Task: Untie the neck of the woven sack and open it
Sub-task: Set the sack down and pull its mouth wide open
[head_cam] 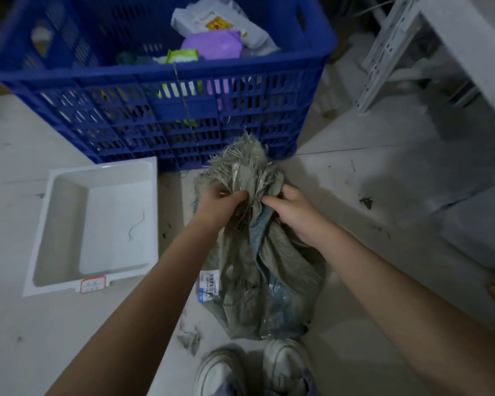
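A grey-green woven sack [265,284] stands upright on the pale floor just in front of my shoes. Its neck [245,172] is bunched together, with a frayed fringe sticking up above the gather. My left hand [219,205] pinches the gathered neck from the left. My right hand [293,211] grips the same gather from the right, fingertips almost meeting the left ones. A white barcode label [209,285] sits on the sack's left side. The tie itself is hidden among the folds and my fingers.
A large blue slotted crate [166,81] with packets inside stands right behind the sack. A white plastic tray [97,224] lies on the floor to the left. White metal shelving legs [383,52] rise at the upper right. My white shoes [255,370] are below the sack.
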### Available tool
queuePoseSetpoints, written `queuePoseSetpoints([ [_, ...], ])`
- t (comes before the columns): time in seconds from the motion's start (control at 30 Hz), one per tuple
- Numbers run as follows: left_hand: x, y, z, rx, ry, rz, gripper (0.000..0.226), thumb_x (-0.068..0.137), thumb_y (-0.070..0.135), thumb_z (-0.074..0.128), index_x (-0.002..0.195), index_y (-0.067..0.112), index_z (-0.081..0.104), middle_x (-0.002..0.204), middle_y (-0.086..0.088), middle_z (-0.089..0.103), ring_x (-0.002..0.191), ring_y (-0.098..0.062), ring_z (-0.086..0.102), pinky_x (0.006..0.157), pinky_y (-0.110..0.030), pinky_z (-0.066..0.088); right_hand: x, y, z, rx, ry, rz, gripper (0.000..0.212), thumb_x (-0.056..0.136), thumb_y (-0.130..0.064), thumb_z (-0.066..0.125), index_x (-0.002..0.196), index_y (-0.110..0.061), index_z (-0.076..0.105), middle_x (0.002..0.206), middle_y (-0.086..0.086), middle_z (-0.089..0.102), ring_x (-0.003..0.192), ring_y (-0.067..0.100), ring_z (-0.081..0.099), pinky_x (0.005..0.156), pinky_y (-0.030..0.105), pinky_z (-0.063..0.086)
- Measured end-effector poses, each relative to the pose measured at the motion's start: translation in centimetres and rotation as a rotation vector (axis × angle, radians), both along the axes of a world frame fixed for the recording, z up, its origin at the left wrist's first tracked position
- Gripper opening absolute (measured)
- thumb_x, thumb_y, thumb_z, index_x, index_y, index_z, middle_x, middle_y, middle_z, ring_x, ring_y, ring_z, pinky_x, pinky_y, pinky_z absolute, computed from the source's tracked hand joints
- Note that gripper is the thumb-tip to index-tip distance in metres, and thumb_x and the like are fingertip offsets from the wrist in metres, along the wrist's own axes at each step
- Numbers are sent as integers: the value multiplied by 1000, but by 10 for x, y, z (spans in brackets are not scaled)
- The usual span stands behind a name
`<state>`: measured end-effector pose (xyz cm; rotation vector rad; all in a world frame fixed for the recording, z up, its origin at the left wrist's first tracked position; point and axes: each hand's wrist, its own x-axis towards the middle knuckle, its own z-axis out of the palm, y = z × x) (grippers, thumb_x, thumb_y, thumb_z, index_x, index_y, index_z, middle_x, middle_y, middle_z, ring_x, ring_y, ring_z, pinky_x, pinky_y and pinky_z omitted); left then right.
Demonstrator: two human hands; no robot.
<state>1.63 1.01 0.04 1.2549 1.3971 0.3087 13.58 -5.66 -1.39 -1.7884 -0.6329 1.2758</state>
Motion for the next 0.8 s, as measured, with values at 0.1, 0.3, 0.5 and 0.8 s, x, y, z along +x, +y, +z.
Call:
queuePoseSetpoints([
  [0.1,-5,-4,38,93,-25,-10,34,76,19,75,97,-4,63,99,-25,67,87,-27,62,89,-47,52,6,-8,39,103,-3,-63,24,87,-5,58,87,-28,56,93,-3,64,104,25,61,97,38,49],
  [0.3,-11,-14,112,169,-413,56,29,77,-14,62,79,12,50,76,-6,58,74,-20,58,65,-21,52,15,-22,113,341,-21,-158,33,87,3,57,83,-29,60,89,-7,65,101,24,61,95,40,49],
  [0.5,1,-31,183,75,-774,75,17,90,19,59,96,4,64,73,-3,71,67,-13,69,69,-28,58,16,-19,184,525,-5,-87,36,83,12,56,77,-23,61,80,-9,66,80,9,62,81,27,54],
  [0.8,7,-39,141,-314,-611,224,41,89,45,53,107,11,65,90,-7,72,79,-21,68,67,-28,58,6,-30,151,316,176,-208,38,98,-5,38,69,-21,57,66,-5,63,68,12,55,77,32,46],
])
